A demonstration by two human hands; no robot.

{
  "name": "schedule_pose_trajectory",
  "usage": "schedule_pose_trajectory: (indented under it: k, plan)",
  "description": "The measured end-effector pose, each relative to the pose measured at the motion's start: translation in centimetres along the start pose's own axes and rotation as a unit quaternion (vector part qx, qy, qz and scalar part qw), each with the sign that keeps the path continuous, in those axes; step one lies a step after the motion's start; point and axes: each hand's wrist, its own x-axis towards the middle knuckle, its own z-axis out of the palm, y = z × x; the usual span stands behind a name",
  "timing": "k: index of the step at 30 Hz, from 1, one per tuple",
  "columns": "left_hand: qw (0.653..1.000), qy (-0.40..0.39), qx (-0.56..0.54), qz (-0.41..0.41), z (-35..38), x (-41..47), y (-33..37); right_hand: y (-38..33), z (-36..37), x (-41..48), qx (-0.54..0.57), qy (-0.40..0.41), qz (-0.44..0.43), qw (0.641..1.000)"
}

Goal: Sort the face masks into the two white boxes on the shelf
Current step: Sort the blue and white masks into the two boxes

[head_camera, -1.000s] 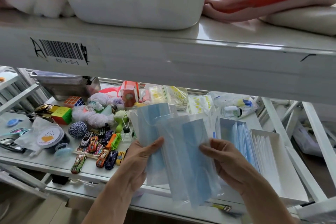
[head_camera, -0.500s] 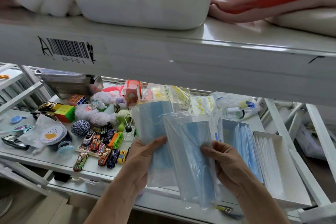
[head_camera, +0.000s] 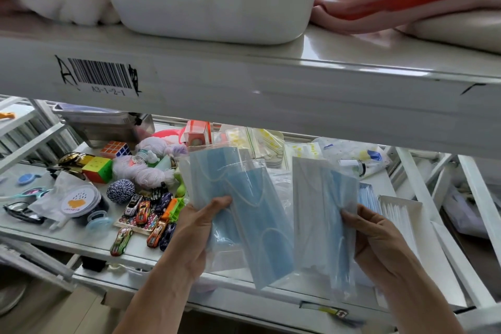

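Observation:
My left hand (head_camera: 199, 228) grips a fanned bunch of blue face masks in clear wrappers (head_camera: 244, 206), thumb on top. My right hand (head_camera: 379, 236) holds a separate wrapped mask (head_camera: 322, 219) that shows a pale back and a blue edge. The two bundles are apart, side by side above the shelf's front edge. Behind my right hand stand two white boxes: one (head_camera: 367, 195) with blue masks on edge, partly hidden, and to its right one (head_camera: 406, 214) with white masks.
The shelf (head_camera: 81, 233) holds toy cars (head_camera: 151, 214), puzzle cubes (head_camera: 99, 168), yarn, a round tub (head_camera: 80, 200), glasses and packets at the back. An upper shelf beam (head_camera: 244, 89) with a barcode hangs close overhead, carrying a white bin and folded cloth.
The overlapping masks have been pulled apart: my right hand drew one wrapped mask away to the right, while my left hand kept the rest. The view moved slightly closer.

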Motion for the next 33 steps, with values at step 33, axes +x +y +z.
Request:
schedule_pose_trajectory:
  k: [33]
  plan:
    - [0.992,-0.085,-0.054,-0.075,0.8,-1.0,-1.0,3.2,3.5,1.2,-0.117,-0.026,-0.001,0.993]
